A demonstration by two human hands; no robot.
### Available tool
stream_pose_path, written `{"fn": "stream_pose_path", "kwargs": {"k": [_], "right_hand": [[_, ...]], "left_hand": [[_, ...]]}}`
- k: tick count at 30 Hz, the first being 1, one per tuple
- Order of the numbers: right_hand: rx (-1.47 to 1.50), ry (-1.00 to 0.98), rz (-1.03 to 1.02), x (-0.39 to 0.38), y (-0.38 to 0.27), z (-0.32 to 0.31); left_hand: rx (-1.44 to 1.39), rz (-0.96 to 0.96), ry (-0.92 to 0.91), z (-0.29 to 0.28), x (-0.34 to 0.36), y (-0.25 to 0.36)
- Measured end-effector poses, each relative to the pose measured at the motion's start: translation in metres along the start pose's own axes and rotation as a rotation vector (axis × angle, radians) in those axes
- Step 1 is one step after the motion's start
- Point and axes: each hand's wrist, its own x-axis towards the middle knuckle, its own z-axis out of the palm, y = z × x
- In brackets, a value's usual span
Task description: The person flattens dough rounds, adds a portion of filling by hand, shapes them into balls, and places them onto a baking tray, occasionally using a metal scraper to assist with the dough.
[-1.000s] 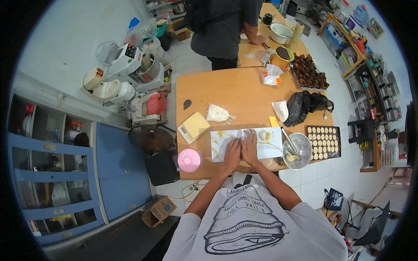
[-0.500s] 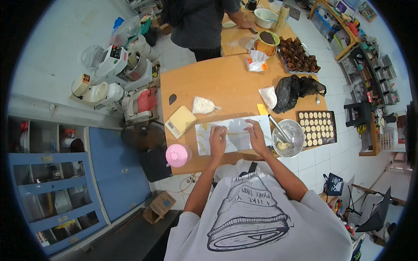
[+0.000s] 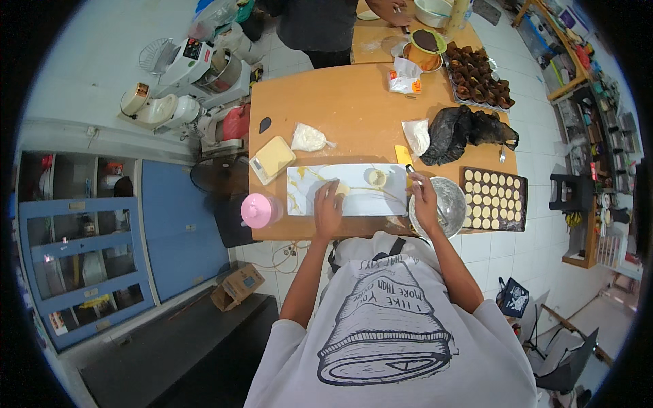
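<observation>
My left hand (image 3: 328, 204) rests on a white, gold-veined marble-look board (image 3: 306, 194), fingers stretched out beside a small pale round piece of dough (image 3: 343, 190). Farther right on the board lies a pale round ring-like piece (image 3: 376, 178); whether it is a cutter or dough I cannot tell. My right hand (image 3: 423, 194) is closed around the black-ended handle (image 3: 409, 168) of a long metal tool leaning in a floury metal bowl (image 3: 460, 197). The tool's working end is hidden in the bowl.
A dark tray (image 3: 523, 204) of dough rounds stands right of the bowl. Nearby are a yellow scraper (image 3: 403, 155), flour bags, a black plastic bag (image 3: 449, 136), kitchen scale (image 3: 272, 160) and pink jug (image 3: 260, 211). Across the table, another person (image 3: 316, 30) works near brown-paper-wrapped cakes (image 3: 479, 78).
My hands have moved from facing each other above the board. The right has gone to the tool in the bowl; the left has lowered beside the dough. The view has shifted slightly.
</observation>
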Motion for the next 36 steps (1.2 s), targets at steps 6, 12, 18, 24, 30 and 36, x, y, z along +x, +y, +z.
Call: {"fn": "stream_pose_path", "kwargs": {"k": [6,12,18,24,30,36], "right_hand": [[0.064,-0.015,0.046,-0.02,0.012,-0.015],[-0.136,-0.249,-0.063,-0.01,-0.012,0.014],[-0.283,-0.307,-0.291,0.053,-0.051,0.073],[-0.304,-0.369,-0.314,0.111,-0.07,0.157],[-0.626,-0.544,-0.221,0.176,0.027,0.229],[-0.866,-0.575,-0.228,0.2,0.053,0.282]], "left_hand": [[-0.079,-0.191,-0.091,0.01,-0.002,-0.006],[-0.307,-0.391,0.168,0.005,-0.039,0.003],[-0.197,-0.267,0.027,-0.024,-0.036,-0.019],[-0.235,-0.09,-0.038,-0.05,0.024,-0.068],[-0.164,0.02,-0.105,-0.042,0.038,-0.091],[-0.252,0.039,-0.131,-0.047,0.037,-0.106]]}}
